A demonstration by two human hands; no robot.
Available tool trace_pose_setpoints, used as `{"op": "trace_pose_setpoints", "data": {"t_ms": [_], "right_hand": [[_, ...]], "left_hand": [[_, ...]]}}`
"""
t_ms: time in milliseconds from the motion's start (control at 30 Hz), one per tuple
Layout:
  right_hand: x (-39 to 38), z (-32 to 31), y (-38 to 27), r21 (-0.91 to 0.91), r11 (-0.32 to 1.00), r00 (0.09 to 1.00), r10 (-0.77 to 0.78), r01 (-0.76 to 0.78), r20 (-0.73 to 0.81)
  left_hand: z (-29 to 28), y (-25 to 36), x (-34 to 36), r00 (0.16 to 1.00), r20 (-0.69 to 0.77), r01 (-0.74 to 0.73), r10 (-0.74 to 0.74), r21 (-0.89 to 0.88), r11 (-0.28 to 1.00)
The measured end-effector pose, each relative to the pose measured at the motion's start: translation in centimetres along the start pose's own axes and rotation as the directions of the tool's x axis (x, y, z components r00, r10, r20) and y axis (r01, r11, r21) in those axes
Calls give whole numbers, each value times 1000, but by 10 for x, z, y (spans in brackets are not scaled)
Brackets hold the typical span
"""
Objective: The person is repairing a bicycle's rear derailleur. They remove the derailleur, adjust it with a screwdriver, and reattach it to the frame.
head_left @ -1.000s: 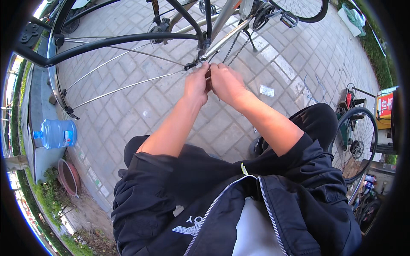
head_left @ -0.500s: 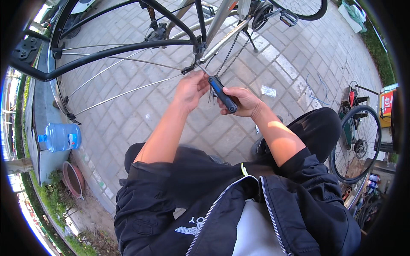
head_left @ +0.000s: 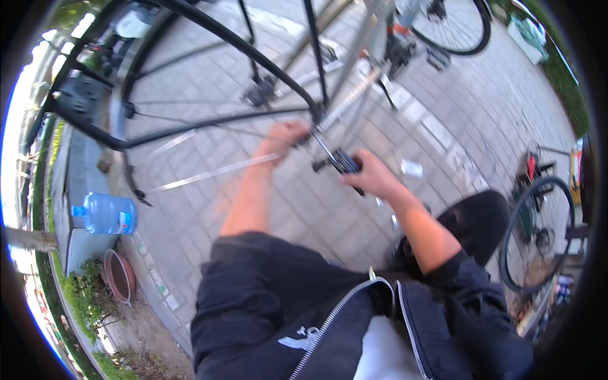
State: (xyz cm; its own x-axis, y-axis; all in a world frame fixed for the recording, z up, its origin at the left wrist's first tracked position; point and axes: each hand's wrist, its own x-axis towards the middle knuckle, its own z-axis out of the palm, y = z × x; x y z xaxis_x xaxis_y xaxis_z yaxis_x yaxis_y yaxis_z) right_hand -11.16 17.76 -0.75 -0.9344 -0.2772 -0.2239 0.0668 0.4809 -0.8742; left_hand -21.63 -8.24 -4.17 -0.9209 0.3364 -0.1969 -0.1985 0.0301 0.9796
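Observation:
My right hand (head_left: 375, 177) is closed round a black folding multi-tool (head_left: 346, 162). One thin metal key is folded out of it and reaches up to the lower joint of a bicycle's rear end, where the black rack (head_left: 209, 120) and silver frame tube (head_left: 342, 109) meet. Fingers curled, my left hand (head_left: 286, 138) is at that same joint; motion blur hides what it pinches. A thin silver mudguard stay (head_left: 218, 173) runs from my left wrist down to the black mudguard's end (head_left: 139, 193).
On the left are a blue water jug (head_left: 109, 213) and a reddish-brown pot (head_left: 119, 276). A loose bicycle wheel (head_left: 508, 253) stands at the right. Another wheel (head_left: 451, 26) is at the far right. A small clear packet (head_left: 411, 168) lies on the paving.
The view has shifted, so the scene sits lower and further right. The multi-tool has turned in my right hand, its key now showing longer. My left fingers have curled in at the joint.

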Motion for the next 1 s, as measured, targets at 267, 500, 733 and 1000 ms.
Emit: {"op": "trace_pose_setpoints", "data": {"t_ms": [267,500,733,1000], "right_hand": [[-13,2,-54,-283,942,982,156,-180,-106],[-4,12,-6,860,387,943,136,-334,305],[-5,4,14,652,758,1000,13,-18,13],[-4,9,-55,-457,884,995,94,-95,-25]], "left_hand": [[4,32,-11,993,96,67,-66,-4,998],[6,21,-14,995,21,101,-102,22,995],[7,22,-12,998,10,64,-65,55,996],[6,23,-23,996,-10,94,-94,63,994]]}}
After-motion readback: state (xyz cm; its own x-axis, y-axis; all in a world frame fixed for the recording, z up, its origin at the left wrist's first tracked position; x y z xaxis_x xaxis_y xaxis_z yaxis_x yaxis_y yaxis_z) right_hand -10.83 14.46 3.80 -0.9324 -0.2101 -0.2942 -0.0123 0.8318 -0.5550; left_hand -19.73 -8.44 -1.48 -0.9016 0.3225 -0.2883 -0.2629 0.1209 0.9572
